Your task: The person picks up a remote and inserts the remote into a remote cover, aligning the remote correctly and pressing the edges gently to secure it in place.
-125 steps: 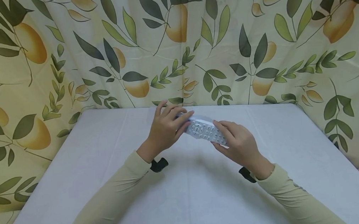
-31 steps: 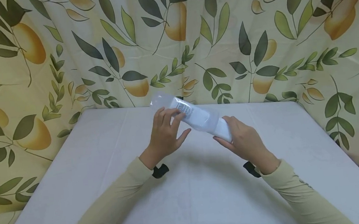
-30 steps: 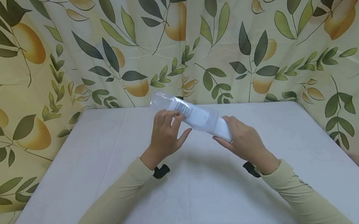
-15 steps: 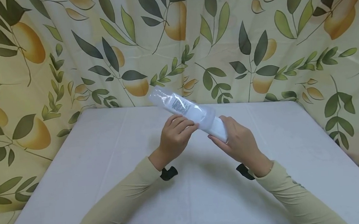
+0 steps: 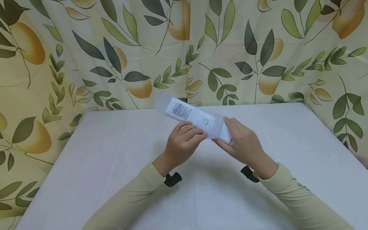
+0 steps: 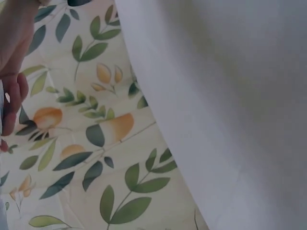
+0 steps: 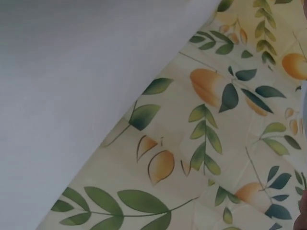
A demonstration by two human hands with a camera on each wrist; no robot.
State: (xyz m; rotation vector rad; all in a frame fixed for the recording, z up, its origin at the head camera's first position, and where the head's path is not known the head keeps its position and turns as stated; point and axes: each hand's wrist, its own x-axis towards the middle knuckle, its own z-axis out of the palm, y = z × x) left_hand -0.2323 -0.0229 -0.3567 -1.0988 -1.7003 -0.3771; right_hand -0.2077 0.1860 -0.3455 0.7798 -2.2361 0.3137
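In the head view a white remote control (image 5: 225, 134) is held up over the table, its back turned up. A clear plastic sleeve (image 5: 160, 101) covers most of it, the sleeve's far left end standing past the remote. A printed label (image 5: 181, 110) shows through the plastic. My right hand (image 5: 244, 140) grips the bare right end of the remote, thumb along the near side. My left hand (image 5: 184, 143) pinches the sleeve's near edge with curled fingers, close to its right end. The left wrist view catches a hand's fingers (image 6: 17, 98) at its left border.
A white-covered table (image 5: 193, 202) lies under both hands. Behind it and at its sides hangs a curtain (image 5: 103, 93) printed with leaves and fruit. Dark wrist-mounted devices (image 5: 173, 179) sit on both wrists.
The remote has been turned from buttons up to back up. My left hand has moved right along the sleeve, its fingers now curled at the near edge. My right hand keeps its grip.
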